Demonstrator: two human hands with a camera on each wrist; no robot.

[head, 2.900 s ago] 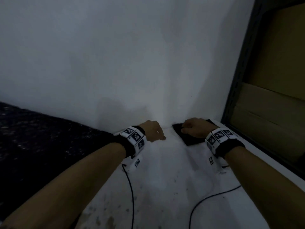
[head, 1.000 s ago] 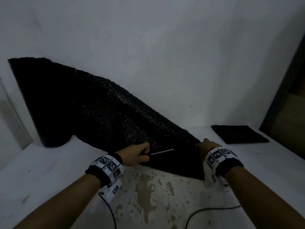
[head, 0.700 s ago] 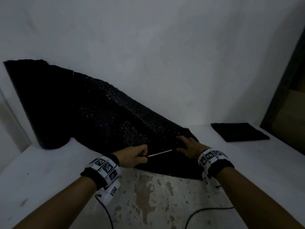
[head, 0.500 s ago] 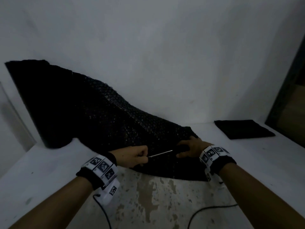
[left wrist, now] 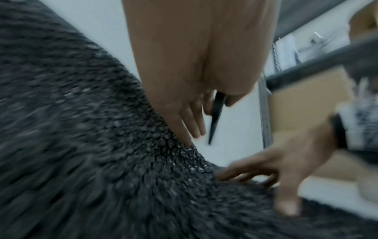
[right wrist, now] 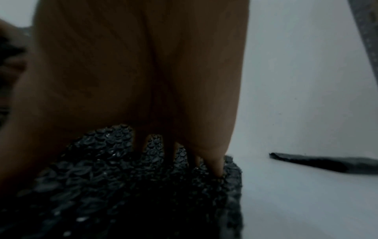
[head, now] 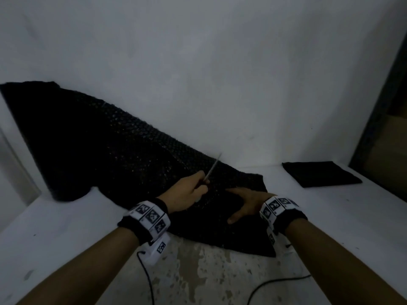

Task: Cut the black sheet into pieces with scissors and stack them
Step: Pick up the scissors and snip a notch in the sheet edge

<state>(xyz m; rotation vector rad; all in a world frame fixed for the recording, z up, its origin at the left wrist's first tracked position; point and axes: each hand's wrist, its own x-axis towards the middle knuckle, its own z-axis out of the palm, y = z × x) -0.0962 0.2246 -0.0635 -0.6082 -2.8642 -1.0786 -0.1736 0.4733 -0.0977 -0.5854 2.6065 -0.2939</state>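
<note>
White wall rises behind a white surface (head: 66, 227) whose near part is worn into mottled patches; a dark frame with brown cardboard stands at the far right. Two black cables trail across the near surface. The black sheet (head: 110, 150), bubble-textured, leans against the wall at the left and spreads down onto the surface in front of the person. Well apart to its right lies a flat stack of cut pieces (head: 319, 173).

The left hand (head: 187, 192) grips the scissors (head: 212, 168), thumb and fingers curled round the handles, blades pointing up and away over the sheet. The right hand (head: 246, 201) lies flat on the sheet's right end, fingers spread and pressing it down.

From the head view the blades read as a thin pale line; the left wrist view shows them dark, together and narrow, with the lower fingers (left wrist: 192, 122) extended toward the sheet's raised edge, and the right hand (left wrist: 276, 165) splayed beyond. Blur hides much of that picture. The right wrist view shows the fingertips (right wrist: 216, 165) sunk into the bubbles near the sheet's edge, and the stack (right wrist: 327, 162) edge-on.

Half a second ago the scissors lay nearly level, pointing right toward the other hand; now they tilt upward, and the right hand has flattened.
</note>
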